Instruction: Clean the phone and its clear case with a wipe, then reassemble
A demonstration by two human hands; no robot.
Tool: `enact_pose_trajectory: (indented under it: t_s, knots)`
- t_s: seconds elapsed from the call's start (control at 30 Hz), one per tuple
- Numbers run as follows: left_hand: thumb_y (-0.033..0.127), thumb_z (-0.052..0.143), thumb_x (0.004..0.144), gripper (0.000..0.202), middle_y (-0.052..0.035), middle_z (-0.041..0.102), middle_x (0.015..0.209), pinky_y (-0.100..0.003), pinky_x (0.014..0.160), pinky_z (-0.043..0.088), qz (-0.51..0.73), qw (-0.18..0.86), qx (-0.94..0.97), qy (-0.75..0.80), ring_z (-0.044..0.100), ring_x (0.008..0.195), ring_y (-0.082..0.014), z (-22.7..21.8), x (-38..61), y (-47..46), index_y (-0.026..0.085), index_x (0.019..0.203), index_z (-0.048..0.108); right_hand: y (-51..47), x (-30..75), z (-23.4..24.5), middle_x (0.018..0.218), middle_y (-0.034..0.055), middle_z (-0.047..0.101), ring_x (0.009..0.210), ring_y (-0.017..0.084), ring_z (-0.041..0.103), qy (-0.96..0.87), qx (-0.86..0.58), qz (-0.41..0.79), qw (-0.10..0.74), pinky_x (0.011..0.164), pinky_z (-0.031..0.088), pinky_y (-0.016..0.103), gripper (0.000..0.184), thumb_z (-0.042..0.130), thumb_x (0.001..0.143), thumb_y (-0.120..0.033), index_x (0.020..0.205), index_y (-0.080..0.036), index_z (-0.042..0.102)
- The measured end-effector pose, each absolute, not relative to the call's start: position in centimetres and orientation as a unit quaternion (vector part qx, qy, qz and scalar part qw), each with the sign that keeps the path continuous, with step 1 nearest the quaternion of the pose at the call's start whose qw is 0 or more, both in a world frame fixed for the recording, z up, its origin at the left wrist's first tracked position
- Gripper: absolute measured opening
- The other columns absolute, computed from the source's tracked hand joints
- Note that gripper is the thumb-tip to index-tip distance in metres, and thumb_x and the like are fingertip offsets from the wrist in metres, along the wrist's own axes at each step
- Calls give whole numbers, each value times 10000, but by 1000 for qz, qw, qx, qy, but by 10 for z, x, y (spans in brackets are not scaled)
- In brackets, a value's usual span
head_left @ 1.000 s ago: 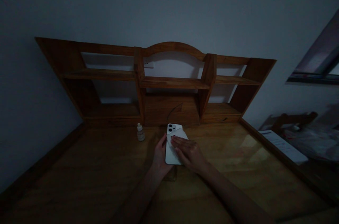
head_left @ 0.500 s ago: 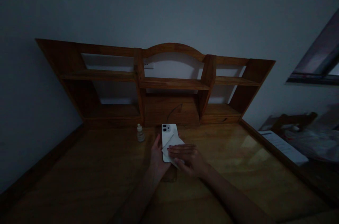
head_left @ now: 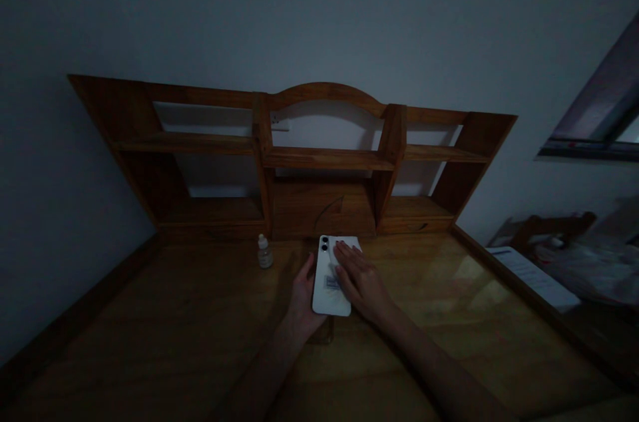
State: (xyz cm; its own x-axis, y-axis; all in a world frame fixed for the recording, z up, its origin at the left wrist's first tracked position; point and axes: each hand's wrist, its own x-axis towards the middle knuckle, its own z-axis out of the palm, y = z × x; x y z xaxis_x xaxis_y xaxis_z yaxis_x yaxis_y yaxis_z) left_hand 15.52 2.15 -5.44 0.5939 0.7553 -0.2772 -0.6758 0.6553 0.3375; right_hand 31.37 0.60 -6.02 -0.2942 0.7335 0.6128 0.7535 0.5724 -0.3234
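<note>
Presently: white smartphone (head_left: 329,289) lying back-up on the table (head_left: 174,342), both hands on it

Position: the white smartphone sits near the back edge of the wooden table, just right of a small dropper bottle (head_left: 265,252) and below the wooden desk hutch (head_left: 324,159). Its paired camera lenses (head_left: 325,243) point away from the person, and a small label (head_left: 332,283) shows on the back.

Left hand (head_left: 302,299): the thumb (head_left: 308,267) stands against the phone's left edge. The other fingers are hidden behind the hand, so I cannot tell whether they clamp the phone.

Right hand (head_left: 360,283): the fingers (head_left: 345,255) lie together and nearly flat across the upper right of the phone, not clamped. A white tissue (head_left: 351,242) shows beneath the fingertips, its exact extent unclear in the low light.

Technique note (judgement): the flat fingers spread the pressure evenly, which suits this surface. The left thumb works best as a firm brace, since the glossy table may let the phone slide. Keeping the tissue flat, with no trapped creases, and working around the raised lenses should give the most even contact.
</note>
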Motion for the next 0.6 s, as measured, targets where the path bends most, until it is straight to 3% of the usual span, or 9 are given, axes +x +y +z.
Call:
enact_pose_trajectory:
  t_s: [0.13, 0.33, 0.6]
  knots:
    - [454, 555, 931, 423, -123, 739, 885, -358, 827, 544, 402, 886, 108, 205, 709, 867, -268, -55, 155, 22, 101, 1119, 691, 6, 313, -60, 1504, 117, 464, 1415, 269, 409, -802, -467, -13, 371, 1172, 338, 553, 494, 453, 1012, -276, 1500, -211, 419]
    - [456, 511, 949, 436, -104, 736, 863, -375, 818, 548, 438, 867, 98, 217, 699, 710, -234, -54, 153, 24, 114, 1163, 679, 2, 312, -59, 1461, 114, 521, 1368, 268, 478, -821, -442, -3, 363, 1169, 354, 539, 477, 490, 1000, -295, 1470, -218, 468]
    - [391, 480, 973, 375, -101, 728, 838, -332, 737, 548, 466, 847, 78, 241, 683, 670, -213, -45, 154, 22, 97, 1080, 686, -6, 303, -55, 1483, 112, 493, 1382, 252, 458, -848, -406, 40, 340, 1143, 404, 498, 481, 514, 992, -314, 1461, -214, 474]
